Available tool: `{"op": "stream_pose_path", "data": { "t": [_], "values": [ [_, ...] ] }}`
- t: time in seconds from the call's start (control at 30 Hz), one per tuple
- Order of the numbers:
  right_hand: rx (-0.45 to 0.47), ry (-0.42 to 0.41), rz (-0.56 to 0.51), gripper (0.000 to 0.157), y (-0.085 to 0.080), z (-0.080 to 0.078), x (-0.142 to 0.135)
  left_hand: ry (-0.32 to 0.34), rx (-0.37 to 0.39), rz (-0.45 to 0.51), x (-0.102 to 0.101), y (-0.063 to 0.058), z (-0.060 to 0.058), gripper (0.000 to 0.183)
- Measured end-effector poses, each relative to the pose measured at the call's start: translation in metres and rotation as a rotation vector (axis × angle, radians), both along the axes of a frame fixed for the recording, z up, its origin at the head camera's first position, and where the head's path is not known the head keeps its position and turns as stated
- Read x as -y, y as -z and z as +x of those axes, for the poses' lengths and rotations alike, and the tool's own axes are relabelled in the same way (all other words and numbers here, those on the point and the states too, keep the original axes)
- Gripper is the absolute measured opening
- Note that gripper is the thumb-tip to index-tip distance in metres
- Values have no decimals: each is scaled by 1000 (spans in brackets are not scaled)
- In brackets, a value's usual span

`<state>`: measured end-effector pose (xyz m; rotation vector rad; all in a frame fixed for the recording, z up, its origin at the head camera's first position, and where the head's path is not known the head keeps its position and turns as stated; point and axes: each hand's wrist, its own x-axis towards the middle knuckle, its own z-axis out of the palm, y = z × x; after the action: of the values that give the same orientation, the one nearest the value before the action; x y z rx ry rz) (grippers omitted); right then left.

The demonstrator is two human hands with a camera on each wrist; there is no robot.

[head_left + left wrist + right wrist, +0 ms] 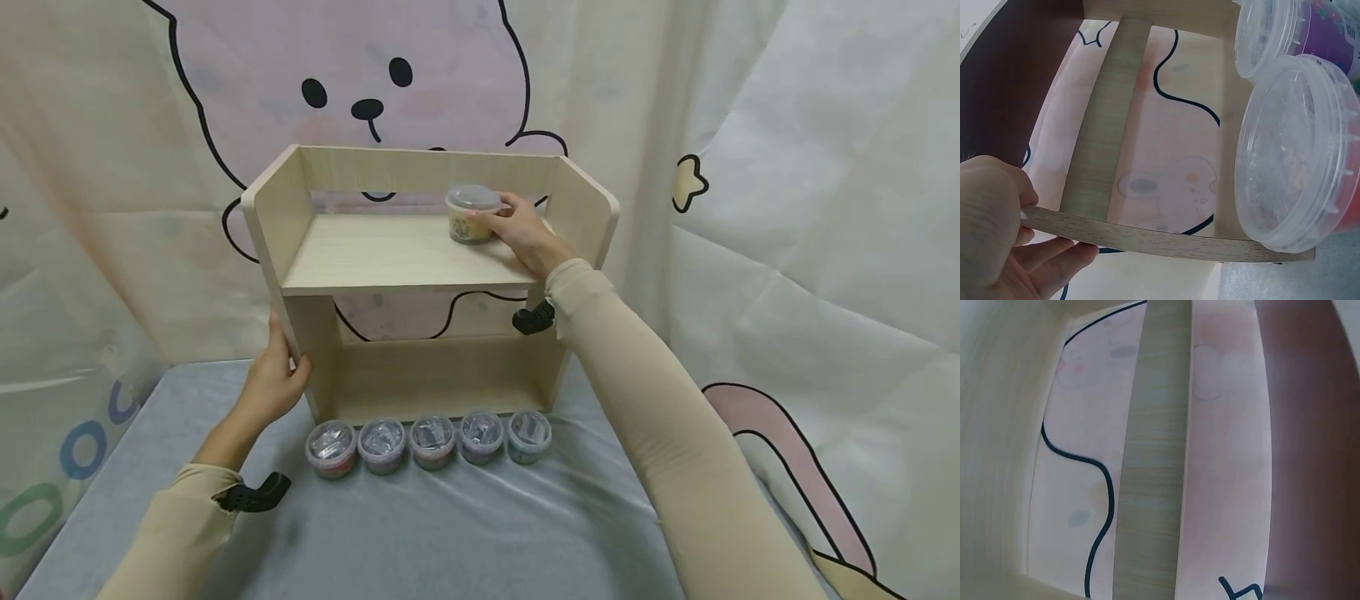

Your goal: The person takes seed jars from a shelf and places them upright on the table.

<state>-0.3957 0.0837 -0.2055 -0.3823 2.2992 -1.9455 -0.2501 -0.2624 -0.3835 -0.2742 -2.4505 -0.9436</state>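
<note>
A pale wooden two-tier shelf (360, 250) stands on the table, its upper board near chest level in the head view. My right hand (521, 233) pinches a small clear tub (470, 225) with a translucent lid and yellowish contents, at the right half of the upper board. My left hand (273, 375) grips the edge of the shelf's left side panel (1147, 240), thumb on one face and fingers on the other. The right wrist view shows the shelf's back slat (1154, 456) and boards; the right hand and tub are out of that view.
Several lidded tubs stand in a row along the shelf's front foot, from a red one (332, 450) at left to a greenish one (529, 437) at right. A grey-blue cloth (420, 533) covers the table. Printed curtains (810, 208) hang behind and at both sides.
</note>
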Motion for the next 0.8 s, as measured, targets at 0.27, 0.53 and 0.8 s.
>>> {"op": "stream_pose_path", "data": {
  "t": [0.27,0.53,0.8],
  "values": [
    [-2,-6,-26,71,-3,6,-8,11,-6,4,-4,3,-1,93],
    [-28,-14,-61,69,-12,15,-14,22,-19,15,-3,0,-1,89],
    [-64,-10,18,69,-15,25,-19,17,36,13,-2,-1,1,87]
  ]
}}
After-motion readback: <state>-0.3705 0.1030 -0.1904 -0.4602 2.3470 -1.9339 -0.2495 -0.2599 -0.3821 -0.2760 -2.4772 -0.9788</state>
